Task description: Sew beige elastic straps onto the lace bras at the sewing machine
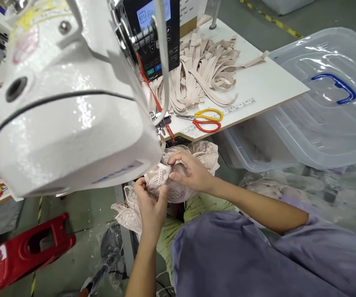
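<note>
Lace garment (172, 181), pale pink-beige, sits in the centre of the frame, below the table edge and over the person's lap. Both hands are on it.

Left hand (149, 206), lower centre: fingers curled closed around the lace, thumb on top, pinching a scalloped edge. More lace hangs out to the left of the hand.

Right hand (190, 171), just right of and above the left: fingertips pressed down onto the top of the lace bundle, thumb underneath — closed on the fabric. The two hands are nearly touching, with the lace bunched between them.

Sewing machine (69, 103), white, fills the upper left of the frame, tilted in view. Its head hangs directly above and left of the hands. A black control panel (156, 37) with a lit blue screen sits at top centre, behind the machine arm.

White table (267, 82) runs across the upper centre-right. On it is a loose pile of beige elastic straps (205, 70), and just below the pile, near the table's front edge, scissors (204, 119) with one yellow and one red handle, lying flat and well apart from the hands.

Clear plastic bin (320, 115) at right, lid on with a blue handle (335, 86), just beside the table edge.

Red plastic stool (26, 251) lies in the lower left on the floor. Purple sleeve and clothing (242, 255) cover the lower right — green fabric (196, 206) shows beneath the forearm.
</note>
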Action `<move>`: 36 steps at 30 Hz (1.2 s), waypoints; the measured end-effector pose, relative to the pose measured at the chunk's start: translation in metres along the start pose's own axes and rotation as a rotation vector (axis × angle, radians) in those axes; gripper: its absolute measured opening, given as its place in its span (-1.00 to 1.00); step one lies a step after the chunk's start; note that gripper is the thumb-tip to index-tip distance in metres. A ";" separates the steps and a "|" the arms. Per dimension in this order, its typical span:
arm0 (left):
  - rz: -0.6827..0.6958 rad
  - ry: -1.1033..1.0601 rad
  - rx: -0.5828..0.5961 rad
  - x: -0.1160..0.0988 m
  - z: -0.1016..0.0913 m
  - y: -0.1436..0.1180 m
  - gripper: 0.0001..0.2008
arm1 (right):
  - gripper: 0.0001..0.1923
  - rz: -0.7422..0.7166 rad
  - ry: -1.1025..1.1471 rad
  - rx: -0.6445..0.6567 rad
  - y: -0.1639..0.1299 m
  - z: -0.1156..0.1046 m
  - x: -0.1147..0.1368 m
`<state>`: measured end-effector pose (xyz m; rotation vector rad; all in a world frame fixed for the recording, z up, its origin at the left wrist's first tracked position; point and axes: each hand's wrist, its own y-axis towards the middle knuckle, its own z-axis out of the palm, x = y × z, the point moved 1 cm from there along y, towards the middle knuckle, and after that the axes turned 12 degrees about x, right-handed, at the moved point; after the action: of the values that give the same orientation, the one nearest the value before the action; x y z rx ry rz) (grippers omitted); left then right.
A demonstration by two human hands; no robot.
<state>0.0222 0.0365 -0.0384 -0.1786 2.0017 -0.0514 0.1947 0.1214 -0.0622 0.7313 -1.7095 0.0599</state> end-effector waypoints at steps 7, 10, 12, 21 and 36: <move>0.048 -0.038 -0.044 -0.003 -0.002 -0.004 -0.57 | -0.72 -0.031 0.019 -0.014 0.002 0.002 0.002; 0.075 -0.050 -0.059 -0.003 -0.004 -0.007 -0.59 | -0.72 -0.015 0.037 -0.021 0.002 0.003 0.005; 0.097 -0.052 -0.072 0.000 -0.007 -0.009 -0.59 | -0.72 -0.008 0.038 -0.028 0.002 0.003 0.006; 0.104 -0.101 -0.075 0.005 -0.011 -0.016 -0.64 | -0.72 0.235 0.223 0.023 -0.001 0.010 0.014; -0.145 -0.455 0.281 -0.004 -0.007 -0.070 -0.62 | -0.77 0.208 0.122 0.205 -0.073 0.018 0.050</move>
<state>0.0250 -0.0320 -0.0237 -0.1391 1.5062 -0.3521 0.2110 0.0340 -0.0477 0.6822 -1.6714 0.4209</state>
